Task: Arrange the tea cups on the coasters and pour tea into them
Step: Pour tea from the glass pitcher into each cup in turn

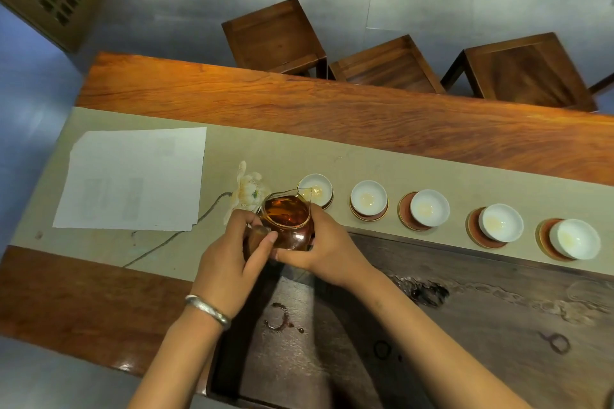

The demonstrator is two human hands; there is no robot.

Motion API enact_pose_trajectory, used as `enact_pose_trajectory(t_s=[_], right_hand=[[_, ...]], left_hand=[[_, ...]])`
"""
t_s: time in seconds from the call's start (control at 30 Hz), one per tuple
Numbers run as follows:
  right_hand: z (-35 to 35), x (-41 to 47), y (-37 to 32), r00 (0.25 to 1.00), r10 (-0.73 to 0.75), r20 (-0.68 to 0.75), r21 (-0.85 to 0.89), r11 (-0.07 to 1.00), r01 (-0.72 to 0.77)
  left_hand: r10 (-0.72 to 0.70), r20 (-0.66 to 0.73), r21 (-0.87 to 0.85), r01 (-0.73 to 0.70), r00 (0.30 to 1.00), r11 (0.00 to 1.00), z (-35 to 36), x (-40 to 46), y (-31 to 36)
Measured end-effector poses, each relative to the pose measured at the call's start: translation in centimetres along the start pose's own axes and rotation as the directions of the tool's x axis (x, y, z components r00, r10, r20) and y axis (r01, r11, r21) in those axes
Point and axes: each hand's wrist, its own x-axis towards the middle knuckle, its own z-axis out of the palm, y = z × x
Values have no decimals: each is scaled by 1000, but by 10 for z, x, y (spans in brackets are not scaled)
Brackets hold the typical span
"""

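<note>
- Both hands hold a glass pitcher (287, 221) of amber tea: the left hand (232, 256) has its fingers curled round the handle side with the thumb laid across the glass, and the right hand (319, 242) cups the other side and the bottom, fingers wrapped under it.
- Beneath the hands and stretching far to the right hand's side is a long wooden table (332, 106), bare and glossy on the strip beyond the hands.
- Under the wrists and forearms lies a dark tea tray (465, 315) with wet ring marks on it.
- Just beyond the hands runs a beige cloth runner (382, 159), with a painted flower (247, 191) right past the left hand's knuckles.
- Well beyond the hands, across the table, stand three wooden stools (275, 36).
- Away to the left hand's side, white sheets of paper (133, 179) lie on the runner.
- Five white cups (368, 197) form a row on the runner, from just beyond the right hand out to its far right; each shows a little pale tea at the bottom.
- Nearest cup (317, 188) sits right under the pitcher's spout, which tilts over its rim.
- Brown coasters (407, 211) lie under the cups; the three farthest cups sit off-centre, toward the right of theirs.
- Around the left wrist is a silver bangle (207, 310).
</note>
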Motion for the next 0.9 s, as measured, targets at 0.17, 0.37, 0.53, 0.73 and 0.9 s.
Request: enact_pose_trajectory(t_s=[0.17, 0.37, 0.53, 0.73, 0.9], right_hand=[[0, 0, -1, 1000, -7, 1, 2, 1000, 7], [0, 0, -1, 1000, -6, 8, -6, 1000, 6], [-1, 1, 0, 1000, -12, 5, -9, 1000, 12], [-1, 2, 0, 1000, -22, -5, -5, 1000, 22], [-1, 1, -1, 999, -35, 3, -19, 999, 35]], left_hand=[[-8, 2, 6, 8, 1000, 1000, -1, 0, 2], [-9, 11, 11, 9, 1000, 1000, -1, 1, 2], [-6, 8, 15, 6, 1000, 1000, -2, 1, 1], [-2, 14, 29, 1, 1000, 1000, -2, 2, 0], [5, 17, 30, -5, 1000, 1000, -2, 2, 0]])
